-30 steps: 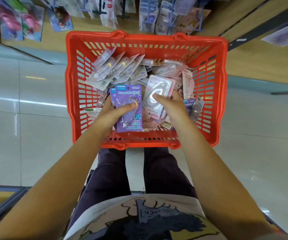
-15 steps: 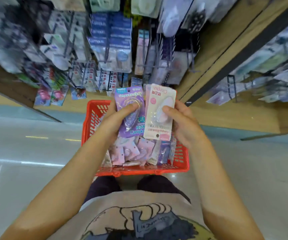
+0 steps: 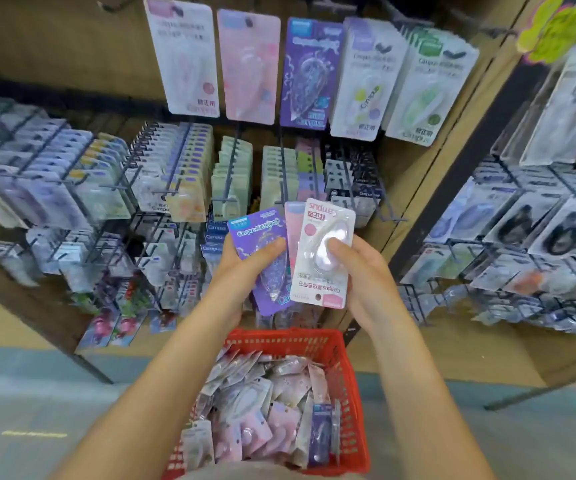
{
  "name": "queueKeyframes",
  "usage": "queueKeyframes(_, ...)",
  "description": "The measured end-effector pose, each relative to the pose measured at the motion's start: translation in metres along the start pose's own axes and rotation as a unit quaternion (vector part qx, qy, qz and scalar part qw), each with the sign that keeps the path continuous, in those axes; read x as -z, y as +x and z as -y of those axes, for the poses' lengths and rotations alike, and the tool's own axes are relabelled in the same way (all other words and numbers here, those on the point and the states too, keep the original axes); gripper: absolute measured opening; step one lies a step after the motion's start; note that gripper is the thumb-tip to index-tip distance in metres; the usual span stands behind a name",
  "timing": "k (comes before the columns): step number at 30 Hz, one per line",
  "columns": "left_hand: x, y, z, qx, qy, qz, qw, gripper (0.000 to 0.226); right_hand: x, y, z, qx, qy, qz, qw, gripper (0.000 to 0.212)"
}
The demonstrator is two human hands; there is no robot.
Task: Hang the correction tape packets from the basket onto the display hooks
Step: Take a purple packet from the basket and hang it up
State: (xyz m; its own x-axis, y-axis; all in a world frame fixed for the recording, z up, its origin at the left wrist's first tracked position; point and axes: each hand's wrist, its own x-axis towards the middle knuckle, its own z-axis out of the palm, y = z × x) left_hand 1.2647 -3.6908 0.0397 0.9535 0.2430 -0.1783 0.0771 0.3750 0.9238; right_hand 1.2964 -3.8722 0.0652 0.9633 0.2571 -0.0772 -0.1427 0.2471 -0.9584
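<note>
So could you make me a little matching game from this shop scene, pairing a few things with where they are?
Things:
1. purple packet
2. white packet
3. red basket
4. green packet

Places:
A. on the floor, below the hands
B. held in the right hand
C. hanging in the top row of the display
D. held in the left hand

Pairs: 1-D, 2-B, 3-A, 4-C

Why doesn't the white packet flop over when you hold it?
The white packet probably has a stiff card back: it stands flat though the right hand pinches only its middle. It is likely light. The clear plastic bubble under the thumb may be slippery.
</note>
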Motion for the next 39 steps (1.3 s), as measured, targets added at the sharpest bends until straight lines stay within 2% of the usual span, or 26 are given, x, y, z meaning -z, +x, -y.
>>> queueKeyframes(3,-0.007,0.0,-0.019,-0.022,0.001,0.001,1.0,0.096,-0.006,0.0,0.019,0.018,0.006,0.001,1.0,0.019)
queueKeyframes(7,-0.019,-0.003,-0.04,-0.05,0.027,0.018,0.998,0.096,-0.014,0.0,0.035,0.042,0.013,0.018,0.999,0.04)
queueKeyframes(12,-0.028,-0.001,-0.055,-0.078,0.049,0.027,0.995,0.103,-0.018,-0.002,0.049,0.06,-0.025,0.019,0.998,0.044)
queueKeyframes(18,-0.042,-0.008,-0.059,-0.093,0.05,0.065,0.992,0.102,-0.013,-0.008,0.066,0.074,-0.047,0.045,0.995,0.041)
queueKeyframes(22,-0.045,-0.011,-0.061,-0.095,0.029,0.064,0.993,0.082,-0.014,-0.01,0.075,0.082,-0.057,0.04,0.994,0.04)
queueKeyframes(26,-0.036,-0.008,-0.058,-0.089,0.031,0.041,0.995,0.075,-0.017,-0.005,0.077,0.086,-0.043,-0.01,0.995,0.027)
queueKeyframes(33,-0.016,-0.01,-0.059,-0.084,0.036,0.01,0.996,0.069,-0.046,0.003,0.074,0.11,0.039,-0.079,0.99,0.034)
queueKeyframes(36,-0.013,-0.011,-0.063,-0.085,0.017,0.008,0.996,0.075,-0.063,0.004,0.073,0.101,0.063,-0.067,0.991,0.032)
queueKeyframes(39,-0.002,-0.009,-0.076,-0.101,0.017,-0.011,0.995,0.068,-0.071,0.01,0.078,0.095,0.046,-0.031,0.994,0.029)
